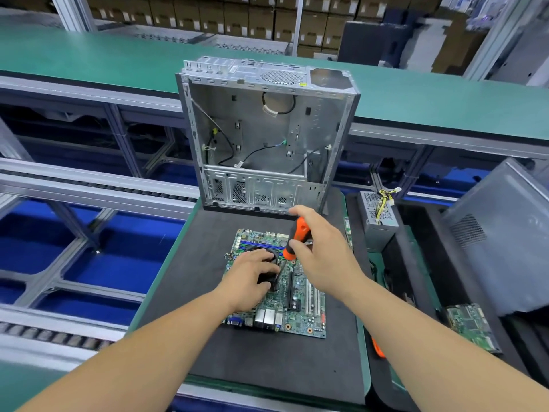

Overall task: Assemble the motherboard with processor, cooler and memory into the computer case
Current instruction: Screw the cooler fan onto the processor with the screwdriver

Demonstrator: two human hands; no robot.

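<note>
On the black foam mat (208, 337) covering the tabletop, one green rectangular motherboard (300, 310) lies flat, its long axis running away from the person toward the open grey metal computer case (267, 138), which stands upright just beyond the board's far edge. One round black cooler (269, 276) sits on the board's left half. The left hand (252, 278) rests on top of it, fingers curled over its rim and holding it down. The right hand (318, 251) grips the one orange-handled screwdriver (295, 237) in use, fingers wrapped round the handle; the shaft slants down and left toward the cooler's right edge, just beside the left fingers. The tip itself is too small to make out. My judgement is that a cooler screw is being driven, so what matters is that the shaft stands straight over the screw. One grey power supply (378, 221) and one second green circuit board (469, 325) lie to the right.
</note>
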